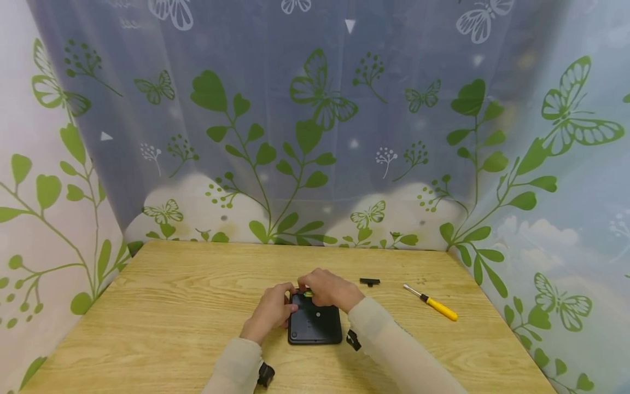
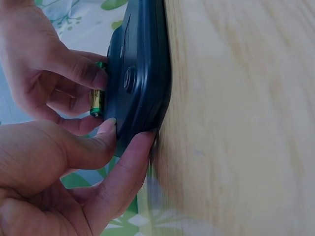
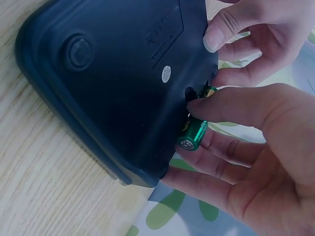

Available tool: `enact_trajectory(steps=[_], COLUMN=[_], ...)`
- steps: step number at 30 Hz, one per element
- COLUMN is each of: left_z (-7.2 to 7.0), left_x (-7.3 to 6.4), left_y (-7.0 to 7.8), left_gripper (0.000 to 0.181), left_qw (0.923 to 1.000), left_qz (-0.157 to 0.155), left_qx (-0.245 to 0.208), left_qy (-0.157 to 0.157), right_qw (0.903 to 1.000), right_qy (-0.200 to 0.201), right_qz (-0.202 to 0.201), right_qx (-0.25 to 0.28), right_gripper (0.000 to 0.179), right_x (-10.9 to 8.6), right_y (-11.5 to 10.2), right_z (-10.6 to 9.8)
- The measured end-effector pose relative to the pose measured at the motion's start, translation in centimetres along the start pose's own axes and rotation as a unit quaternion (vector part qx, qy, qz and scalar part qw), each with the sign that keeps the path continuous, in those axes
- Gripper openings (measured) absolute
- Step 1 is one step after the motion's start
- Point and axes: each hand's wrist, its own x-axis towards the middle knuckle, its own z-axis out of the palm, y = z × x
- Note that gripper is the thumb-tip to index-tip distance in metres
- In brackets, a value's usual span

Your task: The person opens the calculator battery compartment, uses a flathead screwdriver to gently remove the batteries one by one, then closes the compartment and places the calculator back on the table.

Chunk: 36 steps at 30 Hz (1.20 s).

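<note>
- your right hand (image 1: 332,288): fingers pinching the green battery (image 3: 196,132) at the black device's (image 1: 315,327) far edge, long axis roughly along that edge.
- your left hand (image 1: 269,307), farther from the battery: fingers gripping the device's far-left corner.
- device lies on the counter (image 1: 197,312); its dark recess (image 3: 190,92) partly hidden, contents cannot be told.

Green and gold battery (image 3: 194,133), black device (image 1: 316,330), yellow screwdriver handle (image 1: 441,308), butterfly-patterned curtain (image 1: 364,175)
</note>
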Motion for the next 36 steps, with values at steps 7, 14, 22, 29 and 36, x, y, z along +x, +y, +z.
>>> enact_trajectory(steps=[7, 14, 22, 29, 36], left_z=[0.0, 0.0, 0.0, 0.1, 0.2], left_x=[0.1, 0.1, 0.1, 0.2, 0.1], left_y=[-0.1, -0.1, 0.0, 0.0, -0.1], left_gripper=[0.02, 0.019, 0.021, 0.023, 0.024], left_qw=[1.0, 1.0, 1.0, 1.0, 1.0], left_qz=[-0.004, -0.003, -0.002, -0.004, -0.002], left_qx=[0.002, -0.001, -0.004, -0.007, -0.008], left_qy=[-0.002, -0.005, -0.004, -0.002, 0.002], right_qw=[1.0, 0.9997, 0.9996, 0.9996, 0.9994], right_qy=[0.003, 0.014, 0.017, 0.021, 0.025], right_qz=[-0.007, -0.015, -0.013, -0.012, -0.021], right_qx=[-0.006, -0.013, -0.019, -0.015, -0.011], right_gripper=[0.026, 0.022, 0.017, 0.015, 0.014], right_x=[0.0, -0.3, -0.7, -1.0, -1.3], right_y=[0.2, 0.1, 0.1, 0.3, 0.8], right_z=[0.1, 0.0, -0.1, -0.3, -0.5])
